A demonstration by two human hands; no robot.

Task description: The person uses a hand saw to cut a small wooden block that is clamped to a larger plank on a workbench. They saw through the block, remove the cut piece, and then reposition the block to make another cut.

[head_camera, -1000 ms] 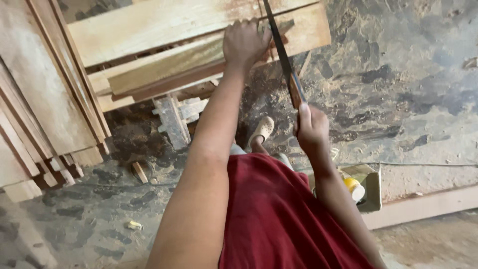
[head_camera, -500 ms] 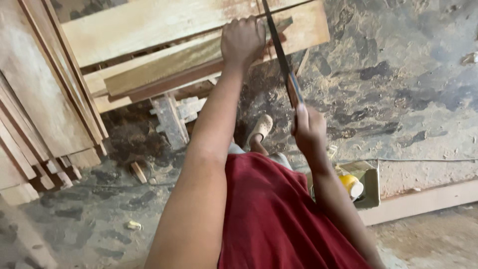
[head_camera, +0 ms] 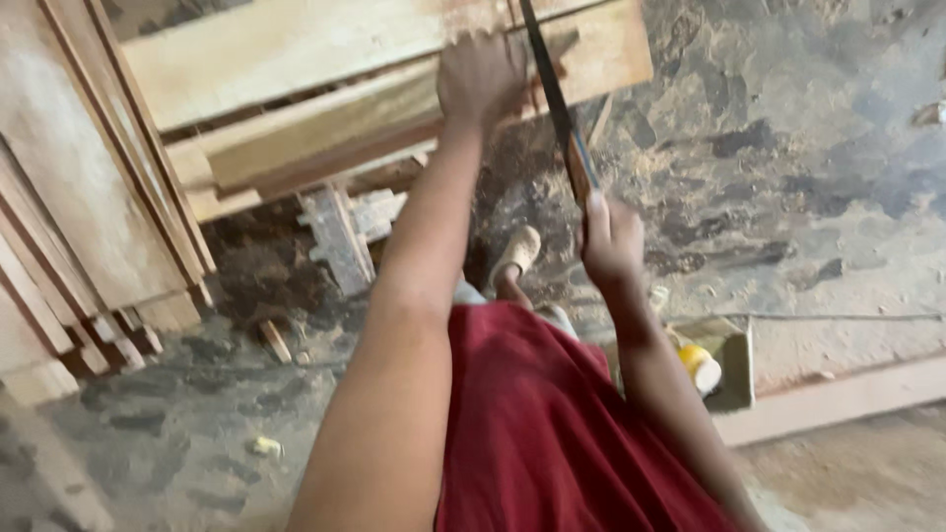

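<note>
My left hand (head_camera: pixel 481 77) presses flat on a stack of light wooden planks (head_camera: pixel 325 118) that lies across the top of the view. My right hand (head_camera: pixel 611 236) grips the wooden handle of a hand saw (head_camera: pixel 552 99), index finger laid along it. The dark blade runs up and away from that hand and crosses the planks just right of my left hand. Below both arms I see my red garment (head_camera: pixel 552 433) and one foot in a pale sandal (head_camera: pixel 517 254) on the ground.
More boards lean in a stack at the left (head_camera: pixel 69 217). A small offcut block (head_camera: pixel 340 236) lies on the stained concrete floor under the planks. A yellow container (head_camera: pixel 702 366) sits in a shallow box beside a long timber (head_camera: pixel 838 399) at the lower right.
The saw and my right hand have shifted a little along the cut line. My left hand stays pressed on the planks. The view has drifted slightly.
</note>
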